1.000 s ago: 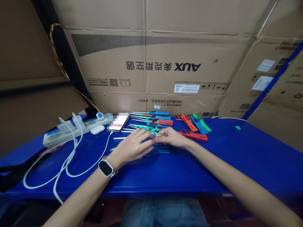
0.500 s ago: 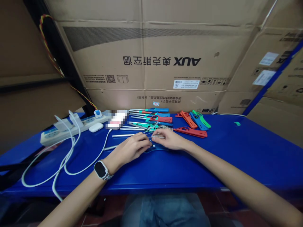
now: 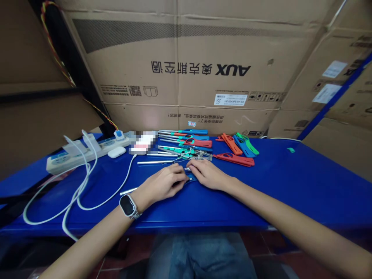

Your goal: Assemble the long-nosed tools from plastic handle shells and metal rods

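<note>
My left hand (image 3: 165,180), a watch on its wrist, is closed around a blue long-nosed lighter casing (image 3: 192,177) low over the table. A metal tube (image 3: 128,191) sticks out to the left beneath that hand. My right hand (image 3: 207,175) meets it from the right, its fingers pinched at a small whitish part (image 3: 186,169) by the casing; its kind is hidden. Just beyond lie loose metal tubes (image 3: 155,162), clear lighter parts (image 3: 203,155) with thin wires, and several lighters with coloured handles (image 3: 197,143).
Red (image 3: 235,159), orange (image 3: 231,144), blue and green casings lie at the back right. A power strip (image 3: 72,161) with white cables (image 3: 84,186), a white case (image 3: 116,152) and a blurred phone (image 3: 142,144) occupy the left. A cardboard wall (image 3: 174,89) stands behind the blue table (image 3: 285,186).
My right hand has brought the clear part from above down against the casing, its fingers now covering most of it. The metal tube under my left hand has swung slightly toward me.
</note>
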`<state>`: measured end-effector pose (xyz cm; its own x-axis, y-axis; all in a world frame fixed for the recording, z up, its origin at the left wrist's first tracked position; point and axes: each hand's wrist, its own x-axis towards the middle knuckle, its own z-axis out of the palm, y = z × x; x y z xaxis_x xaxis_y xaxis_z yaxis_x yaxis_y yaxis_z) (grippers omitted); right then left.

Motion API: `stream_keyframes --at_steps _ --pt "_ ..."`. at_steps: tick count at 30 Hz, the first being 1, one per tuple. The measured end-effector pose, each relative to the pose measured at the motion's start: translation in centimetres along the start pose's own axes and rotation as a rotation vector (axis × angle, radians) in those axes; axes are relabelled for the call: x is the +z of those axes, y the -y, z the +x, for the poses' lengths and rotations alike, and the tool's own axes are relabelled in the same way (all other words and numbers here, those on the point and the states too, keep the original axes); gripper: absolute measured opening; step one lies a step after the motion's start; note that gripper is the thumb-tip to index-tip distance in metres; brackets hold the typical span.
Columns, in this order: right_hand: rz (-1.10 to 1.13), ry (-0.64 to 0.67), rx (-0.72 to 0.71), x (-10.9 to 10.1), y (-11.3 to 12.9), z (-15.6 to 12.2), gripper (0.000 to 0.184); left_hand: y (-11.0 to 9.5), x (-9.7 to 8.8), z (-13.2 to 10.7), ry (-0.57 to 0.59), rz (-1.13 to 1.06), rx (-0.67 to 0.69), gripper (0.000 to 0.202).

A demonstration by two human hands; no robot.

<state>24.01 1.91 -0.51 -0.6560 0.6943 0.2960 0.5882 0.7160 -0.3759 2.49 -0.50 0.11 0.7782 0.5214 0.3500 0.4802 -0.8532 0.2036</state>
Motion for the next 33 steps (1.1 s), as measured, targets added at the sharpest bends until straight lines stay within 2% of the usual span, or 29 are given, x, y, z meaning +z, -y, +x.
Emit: stream_keyframes --at_steps 5,10,18,29,33 --pt "-0.022 -0.020 -0.007 0.4 0.1 -0.1 0.022 -0.6 0.1 -0.2 0.008 0.026 0.033 0.021" --pt "-0.043 -0.017 -0.015 0.4 0.1 -0.2 0.023 0.1 0.3 -0.5 0.018 0.056 0.025 0.024" --pt "-0.163 -0.016 0.015 0.7 0.8 -0.6 0.021 0.8 -0.8 -0.8 -0.057 0.030 -0.113 0.021" --pt "-0.276 -0.027 -0.015 1.0 1.2 -0.8 0.022 1.6 -1.1 -0.6 0.006 -0.235 -0.250 0.018" --pt "-0.288 -0.024 -0.003 1.2 1.2 -0.8 0.022 1.9 -1.1 -0.3 0.000 -0.226 -0.313 0.012"
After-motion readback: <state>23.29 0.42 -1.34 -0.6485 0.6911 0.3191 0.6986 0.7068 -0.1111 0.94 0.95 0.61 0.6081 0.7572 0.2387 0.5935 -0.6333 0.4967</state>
